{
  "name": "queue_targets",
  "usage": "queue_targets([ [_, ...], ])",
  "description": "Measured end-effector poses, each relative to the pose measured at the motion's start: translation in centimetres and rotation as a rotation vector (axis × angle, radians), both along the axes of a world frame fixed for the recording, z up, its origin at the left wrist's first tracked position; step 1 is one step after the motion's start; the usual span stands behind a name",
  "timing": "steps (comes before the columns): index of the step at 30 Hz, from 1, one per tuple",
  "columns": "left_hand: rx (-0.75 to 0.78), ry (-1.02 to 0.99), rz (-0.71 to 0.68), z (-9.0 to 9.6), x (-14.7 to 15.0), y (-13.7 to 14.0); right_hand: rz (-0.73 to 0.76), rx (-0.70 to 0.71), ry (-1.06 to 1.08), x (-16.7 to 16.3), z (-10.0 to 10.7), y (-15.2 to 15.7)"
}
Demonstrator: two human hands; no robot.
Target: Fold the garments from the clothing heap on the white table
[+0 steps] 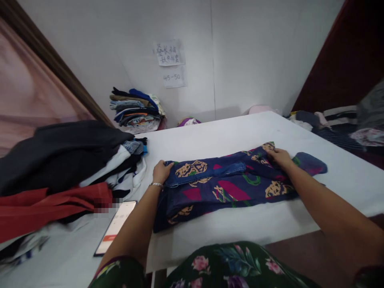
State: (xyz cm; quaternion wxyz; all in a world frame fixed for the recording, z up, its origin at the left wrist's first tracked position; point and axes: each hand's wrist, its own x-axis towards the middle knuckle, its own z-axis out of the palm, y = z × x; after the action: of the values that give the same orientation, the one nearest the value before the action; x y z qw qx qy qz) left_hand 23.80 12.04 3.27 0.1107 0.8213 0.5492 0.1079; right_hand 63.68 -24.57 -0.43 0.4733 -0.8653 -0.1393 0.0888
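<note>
Our left hand (162,172) and right hand (280,159) grip the patterned garment (229,190), folded into a strip except one jutting end (313,163); the clothes pile (75,150) lies loose.

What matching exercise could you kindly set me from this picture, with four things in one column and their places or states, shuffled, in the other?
Column one:
1. phone
2. patterned garment
3. bracelet
4. pile of clothes

Column two:
A. around the left wrist
B. held by the left hand and the right hand
C. stacked near the wall
D. lying face up, screen lit

Right pairs: 1-D; 2-B; 3-A; 4-C
</note>
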Motion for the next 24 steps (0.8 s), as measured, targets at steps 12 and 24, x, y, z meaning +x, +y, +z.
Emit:
queue_targets([
  [12, 0.023, -0.054, 0.06, -1.2, -0.9, -0.7, -0.166, -0.306, -0.093, -0.7, 0.2, 0.3],
  [24, 0.082, 0.228, -0.501, -3.0, -1.6, -7.1, 0.511, -0.296, -0.671, -2.3, -0.7, 1.0],
])
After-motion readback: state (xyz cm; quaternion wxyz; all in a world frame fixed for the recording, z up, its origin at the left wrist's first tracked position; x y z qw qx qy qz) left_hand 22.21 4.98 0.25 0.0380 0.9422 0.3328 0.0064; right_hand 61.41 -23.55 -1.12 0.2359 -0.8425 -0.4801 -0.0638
